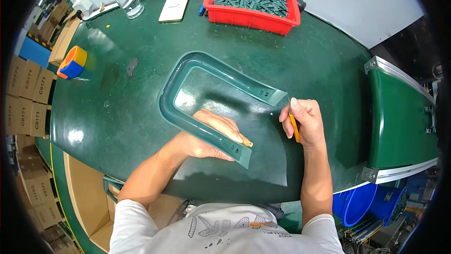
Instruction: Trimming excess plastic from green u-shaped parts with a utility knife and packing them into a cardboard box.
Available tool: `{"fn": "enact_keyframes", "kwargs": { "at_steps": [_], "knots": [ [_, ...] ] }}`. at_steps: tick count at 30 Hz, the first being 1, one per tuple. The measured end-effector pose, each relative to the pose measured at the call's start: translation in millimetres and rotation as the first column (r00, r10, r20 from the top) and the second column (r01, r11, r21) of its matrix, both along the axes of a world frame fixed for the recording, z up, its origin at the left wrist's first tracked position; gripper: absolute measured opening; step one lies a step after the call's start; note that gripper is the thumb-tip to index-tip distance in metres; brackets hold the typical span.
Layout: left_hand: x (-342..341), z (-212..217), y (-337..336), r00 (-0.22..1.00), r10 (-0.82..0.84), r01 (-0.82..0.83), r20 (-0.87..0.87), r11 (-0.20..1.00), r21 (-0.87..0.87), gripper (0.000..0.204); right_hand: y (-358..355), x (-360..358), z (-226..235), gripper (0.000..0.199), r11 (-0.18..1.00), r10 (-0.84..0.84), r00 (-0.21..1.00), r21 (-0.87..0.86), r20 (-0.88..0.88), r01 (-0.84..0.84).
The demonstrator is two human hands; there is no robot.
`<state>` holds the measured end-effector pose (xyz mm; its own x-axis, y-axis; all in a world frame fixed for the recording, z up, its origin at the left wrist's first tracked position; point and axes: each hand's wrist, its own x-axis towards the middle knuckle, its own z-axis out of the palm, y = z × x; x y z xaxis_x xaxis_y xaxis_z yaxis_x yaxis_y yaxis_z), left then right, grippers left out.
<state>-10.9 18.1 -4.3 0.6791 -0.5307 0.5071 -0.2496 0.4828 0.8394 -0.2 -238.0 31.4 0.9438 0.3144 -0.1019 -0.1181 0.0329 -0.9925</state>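
A dark green U-shaped plastic channel is held above the table by my left hand, whose fingers wrap round its nearer arm. Small holes show near both of its ends. Something yellowish covers a fingertip of that hand. On the right, my right hand grips a knife with a yellow handle. Its thin blade points up, close beside the channel's far right end. Whether blade and plastic touch, I cannot tell.
A red bin of small green pieces stands at the back, beside a white phone and a clear water bottle. Tape rolls lie left. A green conveyor adjoins on the right, above blue bins.
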Motion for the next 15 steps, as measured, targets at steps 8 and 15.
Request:
{"fn": "enact_keyframes", "kwargs": {
  "at_steps": [8, 15],
  "knots": [
    [-2.3, -2.0, 0.8, 0.997, 0.051, -0.048, -0.058, 0.998, 0.049, 0.039, 1.8, 0.2, -1.3, 0.049, 1.0, -0.016, 0.999, 0.004, 0.035, 0.016],
    [-0.8, -0.3, 3.2, 1.0, 0.028, -0.028, -0.003, 0.997, 0.077, 0.04, 2.1, -0.8, -1.1, 0.05, 0.992, -0.052, 0.996, -0.107, 0.074, 0.06]
  ]
}}
